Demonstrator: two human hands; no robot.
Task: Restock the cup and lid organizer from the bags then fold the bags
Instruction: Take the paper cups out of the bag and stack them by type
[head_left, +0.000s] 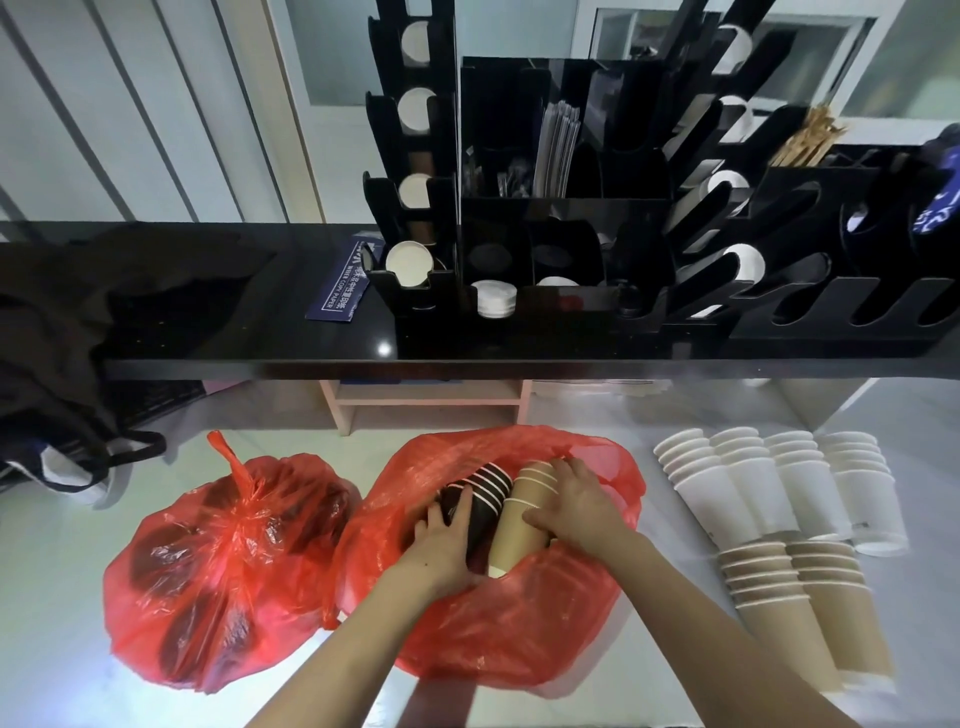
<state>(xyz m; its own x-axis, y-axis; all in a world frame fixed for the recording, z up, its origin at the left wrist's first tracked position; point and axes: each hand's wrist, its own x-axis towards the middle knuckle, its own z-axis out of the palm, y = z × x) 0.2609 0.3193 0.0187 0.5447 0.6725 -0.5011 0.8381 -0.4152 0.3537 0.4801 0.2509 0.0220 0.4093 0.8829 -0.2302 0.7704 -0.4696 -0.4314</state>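
Note:
An open red plastic bag (519, 623) lies on the floor in front of me. Inside it, my left hand (447, 540) grips a stack of black cups (480, 499), and my right hand (576, 504) grips a stack of brown cups (519, 530) beside it. A second red bag (228, 566), knotted at the top and holding dark cups, sits to the left. The black cup and lid organizer (519, 228) stands on the black counter (249, 332) above, with white lids and cups in some slots.
White cup stacks (779, 488) and brown cup stacks (810, 608) lie on the floor at right. A dark cloth bag (62, 332) hangs off the counter's left end. A blue paper pack (337, 291) lies on the counter. A pink shelf frame (426, 400) stands under the counter.

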